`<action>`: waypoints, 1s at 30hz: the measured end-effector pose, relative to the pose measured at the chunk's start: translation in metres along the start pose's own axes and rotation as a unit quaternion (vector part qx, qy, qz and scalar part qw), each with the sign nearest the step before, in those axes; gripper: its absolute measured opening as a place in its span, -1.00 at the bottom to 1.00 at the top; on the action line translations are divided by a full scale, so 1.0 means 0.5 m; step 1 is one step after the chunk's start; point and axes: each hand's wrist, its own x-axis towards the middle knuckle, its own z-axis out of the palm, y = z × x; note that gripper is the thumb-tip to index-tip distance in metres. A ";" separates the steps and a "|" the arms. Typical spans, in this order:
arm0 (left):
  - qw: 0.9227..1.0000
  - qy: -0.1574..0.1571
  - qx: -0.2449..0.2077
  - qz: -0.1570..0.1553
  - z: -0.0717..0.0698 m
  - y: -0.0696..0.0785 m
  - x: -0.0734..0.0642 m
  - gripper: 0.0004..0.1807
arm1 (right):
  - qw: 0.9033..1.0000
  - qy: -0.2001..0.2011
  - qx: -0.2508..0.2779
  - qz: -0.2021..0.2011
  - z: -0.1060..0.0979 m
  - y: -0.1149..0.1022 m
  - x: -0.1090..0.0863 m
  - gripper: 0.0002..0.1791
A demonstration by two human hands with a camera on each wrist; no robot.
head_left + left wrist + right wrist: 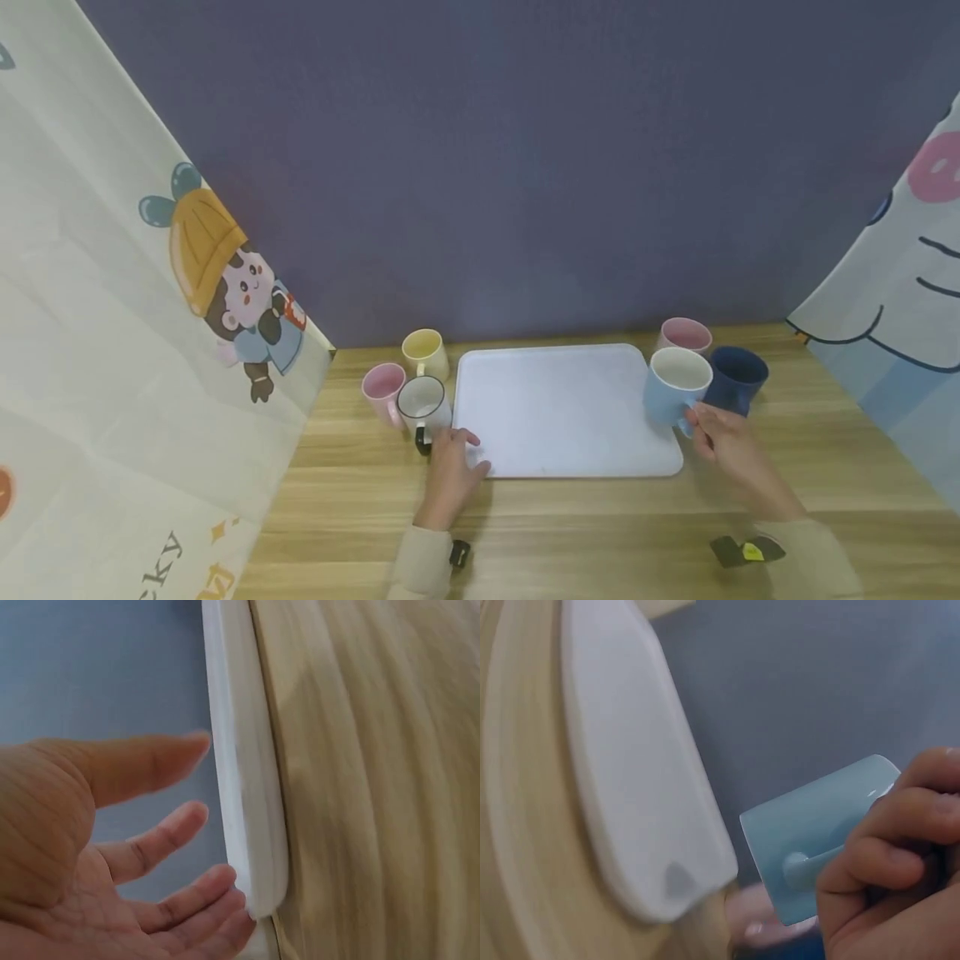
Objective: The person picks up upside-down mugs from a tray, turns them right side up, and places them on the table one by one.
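My right hand (pixel 723 437) grips the handle of a light blue mug (pixel 667 398), its fingers curled through it. In the right wrist view, the mug (pixel 817 825) hangs above the tray's surface, apart from it. My left hand (pixel 450 467) is at the front left corner of a white tray (pixel 562 408), thumb and fingers spread. Seen from the left wrist, the fingertips (pixel 221 877) are at or close to the tray's rim; contact is unclear. A white mug with a black rim and handle (pixel 423 402) stands just beyond this hand.
Left of the tray stand a pink mug (pixel 384 392) and a yellow mug (pixel 426 354). Behind and right of the blue mug are another pink mug (pixel 686 333) and a dark blue mug (pixel 738 375). A dark wall (pixel 525 167) closes the back of the wooden table (pixel 570 533).
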 end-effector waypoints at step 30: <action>0.997 -0.003 0.064 0.050 0.004 -0.023 -0.008 -0.69 | 0.999 0.006 -0.033 0.007 -0.067 0.113 -0.023 -0.49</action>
